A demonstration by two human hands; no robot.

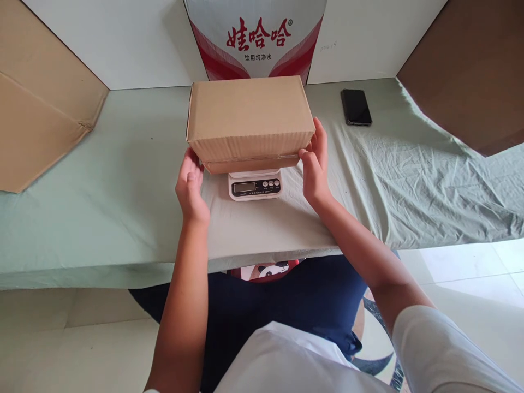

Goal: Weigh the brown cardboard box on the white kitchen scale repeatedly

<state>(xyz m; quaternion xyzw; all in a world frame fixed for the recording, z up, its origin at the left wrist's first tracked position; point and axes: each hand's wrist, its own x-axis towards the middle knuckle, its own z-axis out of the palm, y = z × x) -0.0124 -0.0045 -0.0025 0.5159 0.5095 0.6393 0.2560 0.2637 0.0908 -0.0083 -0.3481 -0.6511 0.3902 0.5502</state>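
A brown cardboard box [249, 120] rests on top of a small white digital scale [254, 184] in the middle of the table. My left hand [190, 188] touches the box's lower left corner. My right hand [314, 164] presses against its lower right end, fingers spread along the side. Both hands flank the box. The scale's display and buttons show below the box's front edge; the platform is hidden under the box.
A pale green cloth [123, 191] covers the table. A black phone [356, 107] lies at the back right. A red-and-white printed carton [256, 38] stands behind the box. Brown cardboard panels [36, 109] lean at left and at right [475, 65].
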